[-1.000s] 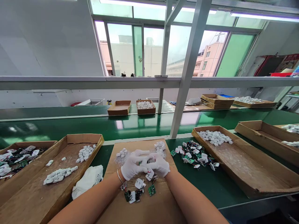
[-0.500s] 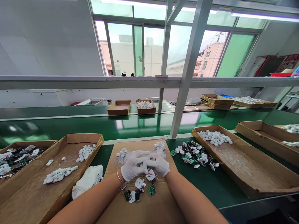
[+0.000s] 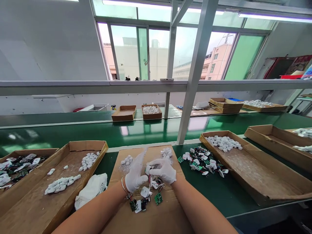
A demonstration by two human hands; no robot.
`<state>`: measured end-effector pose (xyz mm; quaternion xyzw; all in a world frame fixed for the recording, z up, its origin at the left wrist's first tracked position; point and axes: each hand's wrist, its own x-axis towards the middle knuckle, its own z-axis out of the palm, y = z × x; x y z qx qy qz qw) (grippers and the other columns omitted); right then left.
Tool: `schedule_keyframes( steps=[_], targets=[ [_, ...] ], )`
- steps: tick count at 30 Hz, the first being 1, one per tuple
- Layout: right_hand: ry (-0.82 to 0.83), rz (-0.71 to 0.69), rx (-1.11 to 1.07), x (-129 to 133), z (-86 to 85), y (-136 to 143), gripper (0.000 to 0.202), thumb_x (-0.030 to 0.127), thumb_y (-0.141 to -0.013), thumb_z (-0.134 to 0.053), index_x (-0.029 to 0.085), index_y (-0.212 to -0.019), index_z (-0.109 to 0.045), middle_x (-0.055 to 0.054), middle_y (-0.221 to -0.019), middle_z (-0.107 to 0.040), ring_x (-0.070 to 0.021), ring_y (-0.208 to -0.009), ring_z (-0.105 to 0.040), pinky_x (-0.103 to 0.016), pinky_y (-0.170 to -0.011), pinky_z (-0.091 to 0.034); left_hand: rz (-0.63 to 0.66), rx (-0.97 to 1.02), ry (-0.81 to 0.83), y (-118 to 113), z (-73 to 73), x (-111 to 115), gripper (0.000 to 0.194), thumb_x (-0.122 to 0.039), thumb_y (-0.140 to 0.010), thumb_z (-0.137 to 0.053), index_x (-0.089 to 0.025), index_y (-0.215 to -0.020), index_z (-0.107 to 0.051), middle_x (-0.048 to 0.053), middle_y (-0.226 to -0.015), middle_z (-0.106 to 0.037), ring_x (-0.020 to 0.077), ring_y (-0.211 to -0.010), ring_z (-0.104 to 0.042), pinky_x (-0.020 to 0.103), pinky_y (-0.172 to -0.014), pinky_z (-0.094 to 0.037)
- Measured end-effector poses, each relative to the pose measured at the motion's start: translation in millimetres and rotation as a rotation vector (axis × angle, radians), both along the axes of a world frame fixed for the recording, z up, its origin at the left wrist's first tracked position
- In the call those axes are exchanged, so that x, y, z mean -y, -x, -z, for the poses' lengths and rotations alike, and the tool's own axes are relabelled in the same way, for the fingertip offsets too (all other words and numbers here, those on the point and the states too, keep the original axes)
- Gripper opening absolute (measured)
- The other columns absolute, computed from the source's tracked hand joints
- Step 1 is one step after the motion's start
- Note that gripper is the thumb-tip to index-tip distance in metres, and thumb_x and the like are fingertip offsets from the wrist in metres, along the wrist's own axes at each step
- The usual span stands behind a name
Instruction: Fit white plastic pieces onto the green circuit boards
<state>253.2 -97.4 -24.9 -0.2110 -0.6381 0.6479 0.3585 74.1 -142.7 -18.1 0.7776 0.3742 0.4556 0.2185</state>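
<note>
Both hands wear white gloves over a cardboard sheet (image 3: 175,211). My left hand (image 3: 136,172) is raised on edge with its fingers stretched up and its thumb apart, holding nothing. My right hand (image 3: 162,170) pinches a small white piece (image 3: 147,169) between thumb and fingers, close to the left thumb. Below the hands lie white housings (image 3: 145,192) with wires and a green circuit board (image 3: 158,198). Small white pieces (image 3: 127,160) form a pile at the sheet's back left, and more white pieces (image 3: 166,152) lie at its back right.
A cardboard tray (image 3: 31,208) with white pieces and a white cloth (image 3: 92,189) are on the left. To the right are a heap of wired boards (image 3: 203,161) and another cardboard tray (image 3: 258,172). A slanted metal post (image 3: 192,81) rises behind the sheet.
My hands have come apart. The left fingers have swung upward and opened, while my right hand has drawn back slightly, showing the small white piece in its pinch.
</note>
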Motion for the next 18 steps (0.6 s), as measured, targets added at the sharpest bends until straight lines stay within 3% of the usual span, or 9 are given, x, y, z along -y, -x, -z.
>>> schedule_keyframes(
  steps=[6, 11, 14, 18],
  targets=[
    [-0.083, 0.045, 0.087, 11, 4.1, 12, 0.026, 0.025, -0.066, -0.075, 0.015, -0.090, -0.075, -0.005, -0.082, -0.071, -0.0179, -0.075, -0.062, -0.032, -0.075, -0.048, 0.079, -0.108, -0.024, -8, -8.1, 5, 0.109, -0.087, -0.070, -0.031, -0.015, -0.151, -0.022, 0.018, -0.152, -0.030, 0.0416, -0.138, -0.027, 0.056, -0.114, -0.016],
    [-0.028, 0.110, 0.077, 13, 10.3, 22, 0.023, 0.026, -0.064, -0.074, 0.015, -0.084, -0.074, -0.005, -0.077, -0.070, -0.0174, -0.071, -0.061, -0.031, -0.071, -0.049, 0.025, -0.038, -0.024, -13, 1.0, 6, 0.099, -0.081, -0.075, -0.039, -0.015, -0.148, -0.029, 0.018, -0.147, -0.039, 0.0390, -0.136, -0.033, 0.054, -0.112, -0.023],
    [-0.023, 0.117, 0.071, 11, 11.5, 22, 0.023, 0.027, -0.065, -0.073, 0.015, -0.084, -0.073, -0.004, -0.075, -0.069, -0.0170, -0.069, -0.060, -0.030, -0.070, -0.048, 0.015, -0.005, -0.009, -14, 3.6, 4, 0.100, -0.079, -0.075, -0.042, -0.014, -0.149, -0.027, 0.018, -0.147, -0.038, 0.0385, -0.136, -0.033, 0.054, -0.113, -0.023],
    [-0.100, 0.132, 0.023, 7, 3.3, 12, 0.018, 0.033, -0.072, -0.067, 0.016, -0.077, -0.071, -0.003, -0.075, -0.067, -0.0172, -0.072, -0.060, -0.028, -0.069, -0.047, 0.037, -0.068, 0.019, -4, -7.8, -5, 0.097, -0.080, -0.075, -0.041, -0.018, -0.148, -0.029, 0.016, -0.150, -0.036, 0.0368, -0.136, -0.034, 0.052, -0.113, -0.026]
  ],
)
